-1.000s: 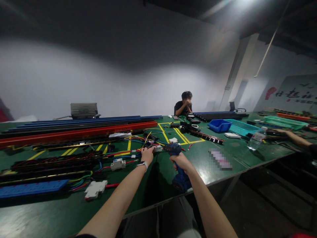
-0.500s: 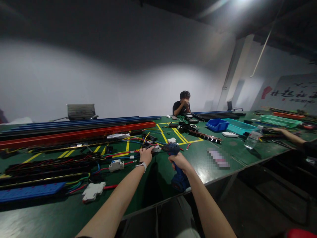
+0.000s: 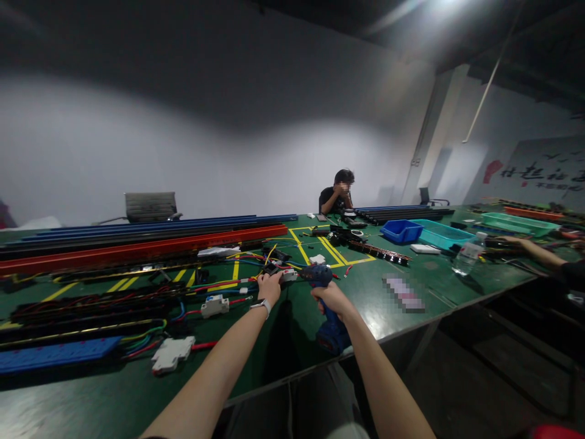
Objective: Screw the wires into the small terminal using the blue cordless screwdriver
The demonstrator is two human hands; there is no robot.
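My right hand (image 3: pixel 334 299) is wrapped round the grip of a blue cordless drill (image 3: pixel 333 332), whose nose points left. The drill's tip reaches a small white circuit breaker (image 3: pixel 289 275); whether it touches a screw there is too small to tell. My left hand (image 3: pixel 269 288), with a watch on the wrist, is closed on the breaker's left end, where wires run in. Left of it lie a second white breaker (image 3: pixel 214 305) with a red lead and a larger white breaker (image 3: pixel 172 353) near the table's front edge.
Long red rails (image 3: pixel 146 249) and a blue socket strip (image 3: pixel 59 355) lie to the left. A blue bin (image 3: pixel 401 231), a teal basket (image 3: pixel 443 234) and a water bottle (image 3: pixel 470 255) stand to the right. One person sits across the table; another person's arm (image 3: pixel 539 253) reaches in at right.
My hands, the drill and the breaker hold almost the same place. The person across the table has shifted their head slightly.
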